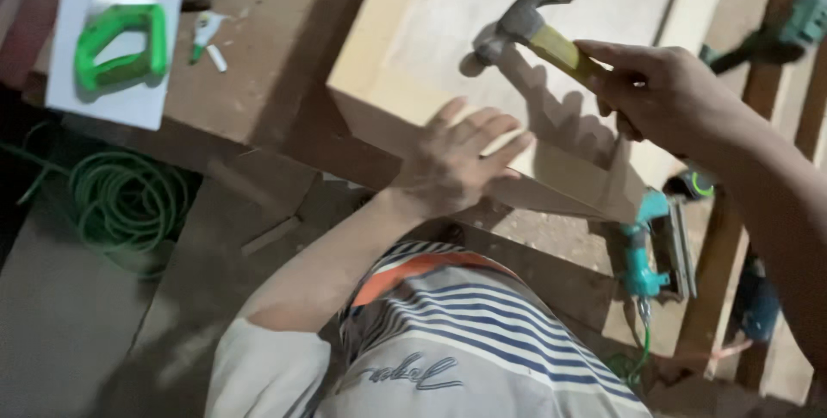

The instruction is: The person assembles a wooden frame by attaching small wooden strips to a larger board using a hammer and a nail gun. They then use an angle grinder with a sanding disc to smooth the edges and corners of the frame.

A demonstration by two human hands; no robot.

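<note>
Two hands in view, both mine. My right hand [659, 90] is closed around the yellow handle of a claw hammer [525, 26], whose dull grey steel head is raised off the work, pointing toward 10 o'clock from the fist. Most of the handle is hidden inside my grip. My left hand [457, 159] lies flat, fingers spread and open, pressed on the upper edge of a pale wooden board [568, 181] that stands on edge. That board meets a wide, smooth, light plywood panel [517, 4] lying at 12 o'clock; its far end is cut off by the frame.

At 10 o'clock from the left hand, on the rough brown tabletop [258, 65], a handsaw [121, 39] with a glossy green loop handle rests on a white card sleeve; the blade tip is cut off. A coil of green hose [129, 202] sits on the floor at 9 o'clock. A teal power tool [650, 246] hangs at 4 o'clock, partly hidden behind the board; I cannot make out its type.
</note>
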